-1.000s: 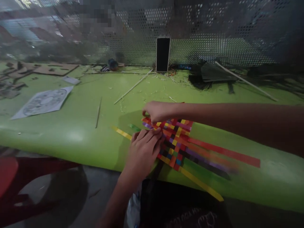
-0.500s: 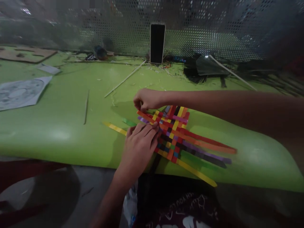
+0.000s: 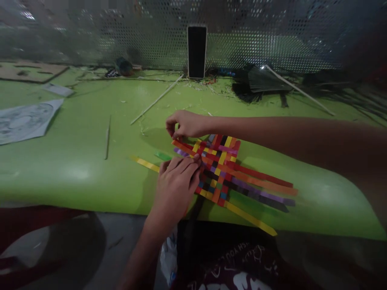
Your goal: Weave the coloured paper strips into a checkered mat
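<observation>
A mat of paper strips [image 3: 219, 167] lies on the green surface [image 3: 75, 161], close to its near edge. The middle part is already woven into little squares of red, yellow, orange, purple and black. Long loose ends [image 3: 263, 189] stick out to the right, and a few short ends stick out to the left, so the weaving looks only partly done.

The left hand [image 3: 178, 183] lies flat on the left side of the mat, fingers stretched out, pressing it down. It holds nothing. The right hand [image 3: 183, 124] reaches across to the far left corner of the mat. Its fingers are curled together in a pinch just at the end of an orange strip [image 3: 181, 146], but I cannot tell if they really grip it.

Farther back on the surface lie a long thin stick [image 3: 155, 100], a shorter stick [image 3: 107, 137], a sheet of paper with a round picture [image 3: 26, 121] and a dark bundle [image 3: 260, 84]. A phone [image 3: 196, 51] stands up against a metal wall full of small holes [image 3: 272, 44]. The room is dim.
</observation>
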`<state>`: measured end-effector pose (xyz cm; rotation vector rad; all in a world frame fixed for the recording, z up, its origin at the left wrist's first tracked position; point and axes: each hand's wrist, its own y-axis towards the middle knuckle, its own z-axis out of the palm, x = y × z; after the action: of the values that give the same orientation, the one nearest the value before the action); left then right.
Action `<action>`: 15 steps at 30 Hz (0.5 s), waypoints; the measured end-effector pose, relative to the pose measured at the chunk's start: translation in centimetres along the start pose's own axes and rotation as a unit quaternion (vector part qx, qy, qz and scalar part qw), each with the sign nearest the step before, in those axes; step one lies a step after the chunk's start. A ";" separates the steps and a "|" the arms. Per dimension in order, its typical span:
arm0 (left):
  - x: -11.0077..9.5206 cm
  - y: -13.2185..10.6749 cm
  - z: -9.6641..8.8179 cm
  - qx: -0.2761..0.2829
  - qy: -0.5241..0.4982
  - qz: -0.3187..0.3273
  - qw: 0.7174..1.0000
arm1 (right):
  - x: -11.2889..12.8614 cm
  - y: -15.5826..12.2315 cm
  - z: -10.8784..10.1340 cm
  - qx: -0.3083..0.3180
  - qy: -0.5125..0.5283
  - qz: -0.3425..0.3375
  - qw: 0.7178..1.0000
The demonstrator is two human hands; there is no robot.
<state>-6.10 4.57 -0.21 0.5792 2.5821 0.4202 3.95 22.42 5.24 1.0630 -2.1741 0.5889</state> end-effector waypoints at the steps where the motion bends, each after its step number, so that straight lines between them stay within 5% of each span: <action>1: 0.0 0.0 0.0 0.000 0.000 0.000 1.000 | 0.0 -0.1 0.0 -0.007 0.003 -0.007 1.000; 15: 0.2 -0.1 0.2 -0.008 -0.010 0.003 1.000 | -0.9 -0.6 0.7 -0.055 0.124 -0.015 0.991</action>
<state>-6.22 4.65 -0.50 0.5834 2.5555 0.4339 4.56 22.09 4.19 0.9127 -1.9476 0.5497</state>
